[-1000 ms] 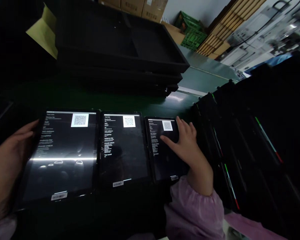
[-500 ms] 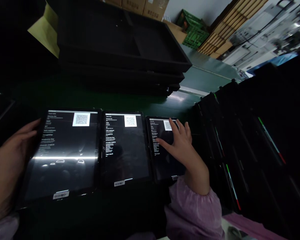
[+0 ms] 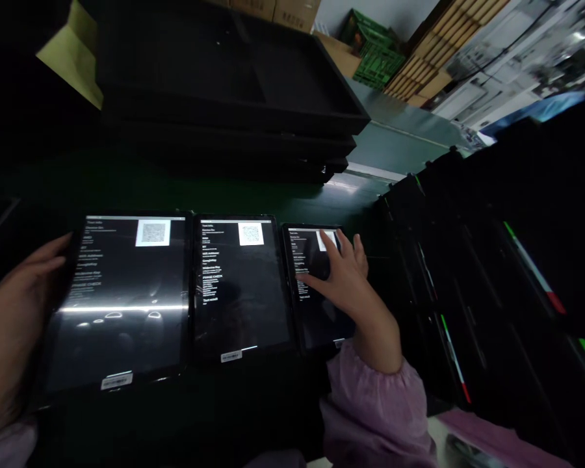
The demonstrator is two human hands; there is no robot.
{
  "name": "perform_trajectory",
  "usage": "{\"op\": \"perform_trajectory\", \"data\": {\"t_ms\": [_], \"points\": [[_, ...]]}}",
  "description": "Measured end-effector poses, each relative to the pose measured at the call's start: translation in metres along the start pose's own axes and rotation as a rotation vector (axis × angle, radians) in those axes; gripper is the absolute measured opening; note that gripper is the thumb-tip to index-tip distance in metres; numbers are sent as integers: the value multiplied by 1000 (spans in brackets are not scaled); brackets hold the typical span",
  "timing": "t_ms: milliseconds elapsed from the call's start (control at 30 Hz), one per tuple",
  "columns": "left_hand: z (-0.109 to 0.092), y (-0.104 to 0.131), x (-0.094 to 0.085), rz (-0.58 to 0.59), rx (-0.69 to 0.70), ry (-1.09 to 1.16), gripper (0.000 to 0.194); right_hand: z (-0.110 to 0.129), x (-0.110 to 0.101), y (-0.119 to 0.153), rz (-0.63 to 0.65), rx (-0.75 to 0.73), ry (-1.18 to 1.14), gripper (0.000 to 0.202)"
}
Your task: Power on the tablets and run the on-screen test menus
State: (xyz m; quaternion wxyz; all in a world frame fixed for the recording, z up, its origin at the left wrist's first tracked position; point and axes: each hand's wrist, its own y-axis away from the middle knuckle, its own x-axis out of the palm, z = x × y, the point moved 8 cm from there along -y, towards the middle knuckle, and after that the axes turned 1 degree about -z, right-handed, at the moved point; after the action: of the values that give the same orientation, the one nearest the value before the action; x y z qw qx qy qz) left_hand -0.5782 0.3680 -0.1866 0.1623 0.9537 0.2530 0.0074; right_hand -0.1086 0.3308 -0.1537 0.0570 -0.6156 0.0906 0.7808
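Observation:
Three tablets lie side by side in front of me, screens lit with white text and a QR code. My left hand (image 3: pixel 17 312) is at the outer edge of the left tablet (image 3: pixel 127 344), fingers stretched along that edge; whether it bears on the tablet is hard to see in the dark. The middle tablet (image 3: pixel 244 299) has neither hand on it. Over the right tablet (image 3: pixel 316 318) is my right hand (image 3: pixel 348 279), open, its spread fingers covering part of the QR code and text. I cannot tell if the fingertips touch the glass.
Behind the tablets stands a stack of black trays (image 3: pixel 234 110). Dark rack-like items with green and red marked strips (image 3: pixel 533 266) line the right side. A yellow paper sheet (image 3: pixel 73 62), a green crate (image 3: pixel 375 52) and cardboard boxes (image 3: pixel 295 13) are farther back.
The whole view has shifted slightly. My right hand has moved a little leftward over the right tablet, fingers still spread. My left hand stays by the left tablet.

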Motion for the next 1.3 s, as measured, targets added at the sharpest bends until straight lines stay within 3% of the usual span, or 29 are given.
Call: {"op": "perform_trajectory", "data": {"t_ms": [133, 200, 333, 467, 533, 633, 800, 933, 1033, 1100, 1300], "points": [[8, -5, -3, 62, -23, 141, 33, -14, -12, 5, -98, 46, 55, 87], [13, -8, -6, 96, -28, 146, 40, -1, -21, 9, -197, -42, 9, 77], [20, -10, -11, 149, -21, 158, 45, 66, -20, 30, -248, -361, -143, 52], [23, -9, -10, 200, 0, 168, 42, 151, 5, 67, -80, -706, -256, 37], [24, -9, -11, 213, 3, 170, 41, 180, 19, 80, 27, -786, -265, 38], [25, -9, -11, 225, 1, 168, 42, 202, 30, 89, 86, -831, -230, 41], [25, -9, -10, 220, -3, 173, 43, 189, 16, 74, -25, -773, -179, 28], [22, -7, -11, 184, -1, 126, 45, 161, -11, 50, -164, -620, -195, 41], [19, -3, -9, 190, 10, 24, 58, 150, -21, 38, -220, -541, -196, 44], [17, -2, -7, 202, 16, -37, 66, 148, -21, 34, -235, -513, -189, 45], [18, -6, -11, 179, 37, 65, 51, 161, 1, 34, -121, -575, -209, 38]]}}
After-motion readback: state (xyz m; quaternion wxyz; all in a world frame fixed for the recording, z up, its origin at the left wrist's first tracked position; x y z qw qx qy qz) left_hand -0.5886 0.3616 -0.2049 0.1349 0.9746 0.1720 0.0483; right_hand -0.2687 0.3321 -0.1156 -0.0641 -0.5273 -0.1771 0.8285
